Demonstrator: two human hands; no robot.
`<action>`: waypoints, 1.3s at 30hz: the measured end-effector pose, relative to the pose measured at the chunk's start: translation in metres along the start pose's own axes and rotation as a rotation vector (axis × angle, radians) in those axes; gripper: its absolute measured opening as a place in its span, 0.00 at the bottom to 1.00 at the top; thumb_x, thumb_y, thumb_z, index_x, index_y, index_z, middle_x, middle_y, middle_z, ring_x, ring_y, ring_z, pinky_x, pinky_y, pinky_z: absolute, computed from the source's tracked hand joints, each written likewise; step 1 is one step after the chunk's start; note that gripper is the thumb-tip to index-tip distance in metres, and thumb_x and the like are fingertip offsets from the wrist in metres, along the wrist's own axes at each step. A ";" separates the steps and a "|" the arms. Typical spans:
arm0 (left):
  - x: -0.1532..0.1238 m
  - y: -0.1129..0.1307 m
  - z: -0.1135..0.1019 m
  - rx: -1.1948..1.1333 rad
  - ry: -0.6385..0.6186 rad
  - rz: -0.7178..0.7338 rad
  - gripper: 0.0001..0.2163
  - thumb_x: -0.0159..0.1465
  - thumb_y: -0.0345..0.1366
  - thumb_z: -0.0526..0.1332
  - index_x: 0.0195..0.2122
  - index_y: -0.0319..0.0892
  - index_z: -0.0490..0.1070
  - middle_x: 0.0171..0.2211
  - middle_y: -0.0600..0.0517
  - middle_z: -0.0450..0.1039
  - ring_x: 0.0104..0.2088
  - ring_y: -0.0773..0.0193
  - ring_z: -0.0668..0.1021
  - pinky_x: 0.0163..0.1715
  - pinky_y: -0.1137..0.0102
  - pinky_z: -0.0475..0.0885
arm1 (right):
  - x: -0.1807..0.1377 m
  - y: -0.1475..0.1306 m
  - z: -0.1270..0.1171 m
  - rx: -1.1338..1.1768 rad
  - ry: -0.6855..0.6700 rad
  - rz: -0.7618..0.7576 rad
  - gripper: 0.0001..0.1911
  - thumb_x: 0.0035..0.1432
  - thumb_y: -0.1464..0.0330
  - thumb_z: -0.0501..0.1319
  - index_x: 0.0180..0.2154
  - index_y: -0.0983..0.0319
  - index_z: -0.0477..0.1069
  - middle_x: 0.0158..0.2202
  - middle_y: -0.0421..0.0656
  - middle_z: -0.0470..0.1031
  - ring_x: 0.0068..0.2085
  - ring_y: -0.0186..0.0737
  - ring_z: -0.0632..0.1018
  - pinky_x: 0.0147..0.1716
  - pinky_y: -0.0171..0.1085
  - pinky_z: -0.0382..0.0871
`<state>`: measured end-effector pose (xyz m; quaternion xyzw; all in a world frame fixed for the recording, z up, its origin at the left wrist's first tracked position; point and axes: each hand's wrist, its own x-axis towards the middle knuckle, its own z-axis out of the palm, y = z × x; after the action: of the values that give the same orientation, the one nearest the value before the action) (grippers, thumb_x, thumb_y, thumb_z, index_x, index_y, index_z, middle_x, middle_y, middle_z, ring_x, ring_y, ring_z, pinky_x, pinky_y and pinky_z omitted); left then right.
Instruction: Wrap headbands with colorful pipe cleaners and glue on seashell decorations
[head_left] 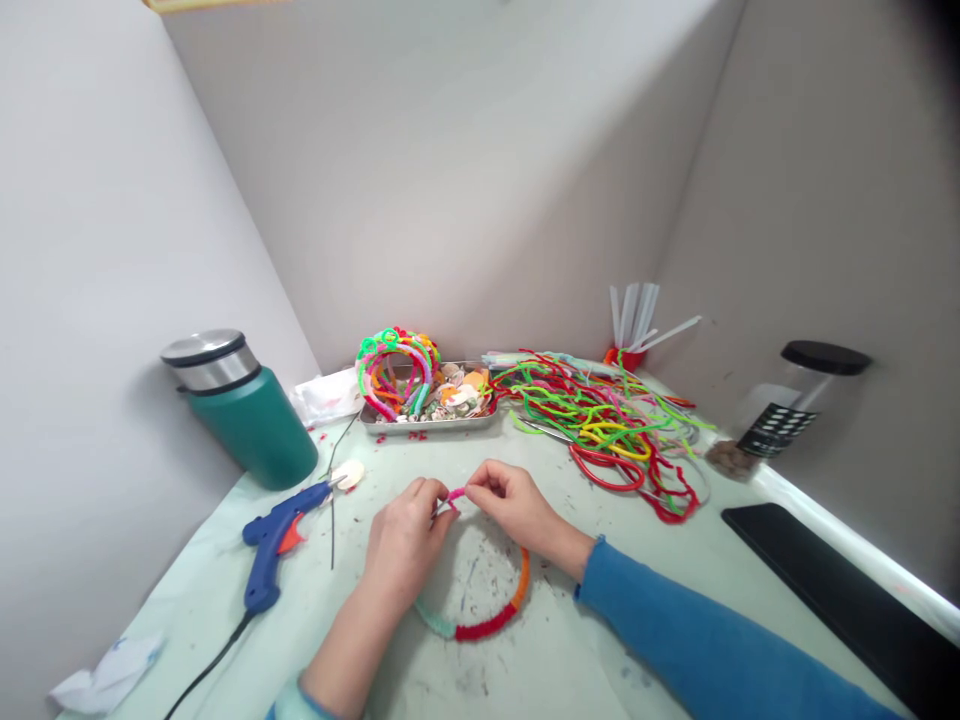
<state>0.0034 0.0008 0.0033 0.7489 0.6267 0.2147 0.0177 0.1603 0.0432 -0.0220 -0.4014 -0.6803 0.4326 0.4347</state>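
Both my hands meet over the middle of the table on a headband (487,622) wrapped in teal, red and orange fuzzy wire. My left hand (405,540) is closed on the band's left end. My right hand (510,505) pinches a pink pipe cleaner (455,494) at that same end, right beside the left fingers. The wrapped arc curves under my right wrist and lies on the table.
A blue glue gun (277,540) lies to the left, its cord running off the near edge. Behind it stands a green flask (240,410). A metal tray (431,420) holds finished headbands and shells. Loose pipe cleaners (607,420) sprawl at the right, by a black slab (825,590) and a jar (787,415).
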 end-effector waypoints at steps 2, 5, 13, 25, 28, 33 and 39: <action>-0.001 0.001 -0.001 0.061 0.003 0.007 0.04 0.60 0.36 0.55 0.34 0.45 0.67 0.30 0.54 0.71 0.28 0.65 0.73 0.26 0.73 0.60 | 0.000 0.000 0.000 0.003 0.003 0.001 0.06 0.52 0.68 0.58 0.26 0.64 0.67 0.23 0.37 0.68 0.26 0.31 0.67 0.26 0.30 0.60; -0.003 0.003 -0.003 0.119 -0.010 0.037 0.06 0.62 0.39 0.53 0.36 0.46 0.67 0.32 0.53 0.71 0.29 0.64 0.74 0.26 0.73 0.59 | 0.000 -0.001 0.000 0.006 0.012 0.006 0.06 0.51 0.68 0.58 0.26 0.64 0.67 0.23 0.37 0.68 0.26 0.31 0.67 0.26 0.30 0.60; -0.003 0.001 -0.003 0.160 -0.004 0.117 0.11 0.64 0.41 0.48 0.37 0.45 0.68 0.33 0.51 0.72 0.30 0.62 0.75 0.25 0.72 0.60 | 0.001 -0.002 -0.002 0.009 0.031 -0.004 0.06 0.51 0.68 0.58 0.26 0.64 0.68 0.23 0.37 0.68 0.26 0.31 0.67 0.26 0.31 0.61; 0.002 0.001 -0.004 -0.320 0.008 -0.032 0.14 0.62 0.41 0.51 0.25 0.42 0.70 0.22 0.52 0.71 0.24 0.64 0.72 0.25 0.73 0.60 | -0.001 -0.004 -0.002 -0.005 0.009 -0.029 0.07 0.52 0.67 0.58 0.26 0.64 0.68 0.22 0.36 0.67 0.25 0.30 0.66 0.25 0.30 0.59; 0.004 0.000 -0.006 -0.549 -0.077 -0.211 0.14 0.58 0.44 0.55 0.19 0.42 0.67 0.15 0.56 0.64 0.18 0.67 0.68 0.20 0.74 0.58 | -0.003 -0.006 -0.002 -0.016 -0.012 -0.052 0.07 0.53 0.67 0.58 0.26 0.64 0.68 0.22 0.37 0.67 0.25 0.30 0.65 0.24 0.30 0.58; 0.006 -0.002 -0.008 -1.099 -0.275 -0.467 0.11 0.51 0.42 0.60 0.19 0.40 0.65 0.14 0.59 0.63 0.12 0.73 0.61 0.16 0.74 0.59 | -0.005 -0.008 -0.003 -0.013 -0.050 -0.094 0.07 0.54 0.67 0.58 0.28 0.64 0.69 0.24 0.38 0.68 0.26 0.30 0.65 0.24 0.30 0.58; 0.005 -0.004 -0.011 -1.269 -0.376 -0.559 0.10 0.48 0.40 0.62 0.19 0.39 0.67 0.14 0.58 0.64 0.10 0.75 0.59 0.15 0.74 0.60 | -0.006 -0.010 -0.004 -0.001 -0.091 -0.105 0.08 0.53 0.65 0.59 0.28 0.63 0.69 0.24 0.37 0.68 0.25 0.30 0.64 0.24 0.30 0.58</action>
<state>-0.0032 0.0038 0.0133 0.4299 0.5357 0.3926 0.6116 0.1639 0.0359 -0.0132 -0.3455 -0.7196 0.4266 0.4252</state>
